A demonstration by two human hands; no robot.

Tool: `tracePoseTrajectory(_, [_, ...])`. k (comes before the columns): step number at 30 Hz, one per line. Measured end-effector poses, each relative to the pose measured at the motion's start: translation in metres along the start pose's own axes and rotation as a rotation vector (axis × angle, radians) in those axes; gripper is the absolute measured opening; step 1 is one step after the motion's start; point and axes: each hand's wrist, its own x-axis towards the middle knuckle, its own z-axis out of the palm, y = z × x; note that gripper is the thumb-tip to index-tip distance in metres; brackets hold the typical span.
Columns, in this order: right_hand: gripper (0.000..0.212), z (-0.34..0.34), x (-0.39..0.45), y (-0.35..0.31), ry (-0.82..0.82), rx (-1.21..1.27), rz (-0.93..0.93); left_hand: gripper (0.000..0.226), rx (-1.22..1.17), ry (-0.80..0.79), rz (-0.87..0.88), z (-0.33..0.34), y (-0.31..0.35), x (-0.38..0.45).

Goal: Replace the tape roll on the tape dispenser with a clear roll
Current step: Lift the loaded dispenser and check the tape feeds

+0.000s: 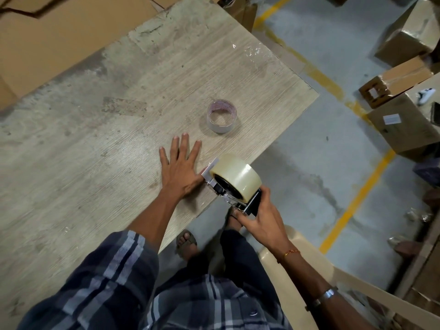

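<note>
A tape dispenser with a full clear tape roll mounted on it rests at the near right edge of the wooden table. My right hand grips the dispenser's black handle. My left hand lies flat on the table with fingers spread, its thumb side touching the dispenser's front plate. A nearly used-up tape roll, mostly a thin core, lies flat on the table beyond my left hand.
Flat cardboard sheets lie at the table's far left. Cardboard boxes stand on the floor to the right. A beige plastic chair is beside my right arm. My sandalled foot shows below the table edge.
</note>
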Motion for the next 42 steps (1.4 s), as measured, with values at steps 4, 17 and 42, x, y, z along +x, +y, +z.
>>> tracePoseTrajectory(4, [0.079, 0.002, 0.003, -0.004, 0.048, -0.07, -0.004, 0.106, 0.005, -0.068, -0.067, -0.003, 0.006, 0.007])
tracePoseTrajectory(17, [0.076, -0.002, -0.001, -0.005, 0.046, -0.105, -0.03, 0.107, 0.0, -0.106, -0.054, -0.005, 0.004, 0.007])
tracePoseTrajectory(42, [0.069, -0.026, -0.032, 0.03, 0.012, -0.093, 0.049, 0.104, -0.056, -0.088, -0.084, -0.011, 0.01, 0.005])
